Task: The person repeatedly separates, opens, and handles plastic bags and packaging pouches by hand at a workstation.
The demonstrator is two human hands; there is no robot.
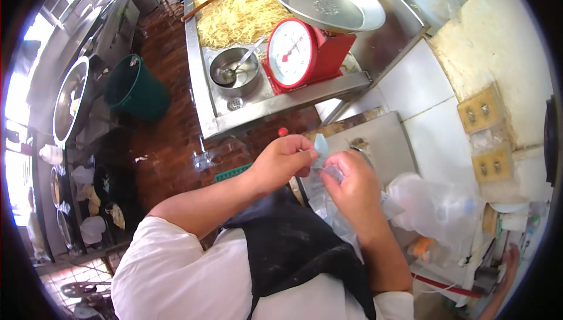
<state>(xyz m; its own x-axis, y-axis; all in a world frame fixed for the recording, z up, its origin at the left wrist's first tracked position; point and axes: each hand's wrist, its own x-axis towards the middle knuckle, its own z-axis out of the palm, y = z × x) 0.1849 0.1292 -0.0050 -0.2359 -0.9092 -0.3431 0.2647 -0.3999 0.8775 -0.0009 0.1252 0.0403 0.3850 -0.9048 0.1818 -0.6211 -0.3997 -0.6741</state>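
In front of my apron, a thin clear plastic bag (320, 196) hangs between my hands. My left hand (287, 160) is closed, its thumb and fingers pinching the upper edge of the bag. Close beside it, my right hand (353, 184) grips the bag's other side, with film bunched at the thumb. The bag's lower part drops against my apron. Beyond my hands stands a red dial scale (316, 56) carrying a wide metal pan (329, 2). A steel pot (235, 72) with a ladle (241, 61) in it sits left of the scale.
Yellow noodles (240, 6) cover the steel counter (246, 115), with wooden sticks (206, 3) at their edge. A green bin (136, 88) stands on the floor to the left. More plastic bags (431, 203) lie at right. Another person's arm (503, 282) shows lower right.
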